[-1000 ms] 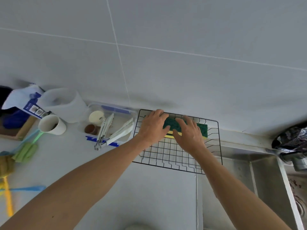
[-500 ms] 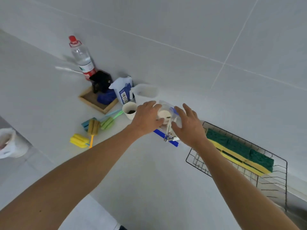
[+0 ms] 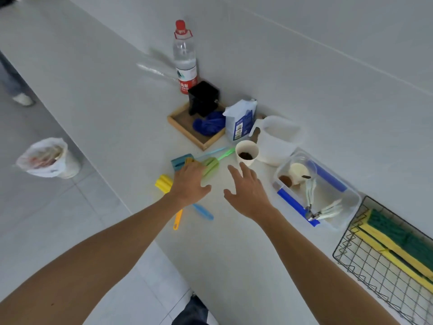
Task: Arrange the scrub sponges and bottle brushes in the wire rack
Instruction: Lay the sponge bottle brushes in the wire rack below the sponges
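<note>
Reaching now for the bottle brushes [image 3: 187,181] on the worktop [image 3: 234,254], well apart from the wire rack [image 3: 365,261] both hands were working in 1 second ago. Left hand [image 3: 189,184] spread flat over the brush cluster, fingers straight, gripping nothing yet; right hand [image 3: 246,191] released and hovering beside it, near the paper cup [image 3: 246,155]. Scrub sponges [image 3: 398,240] lying inside the rack along its far side, hands off them. Sponge half judged done; brushes next, all 3 or so not yet lifted.
</note>
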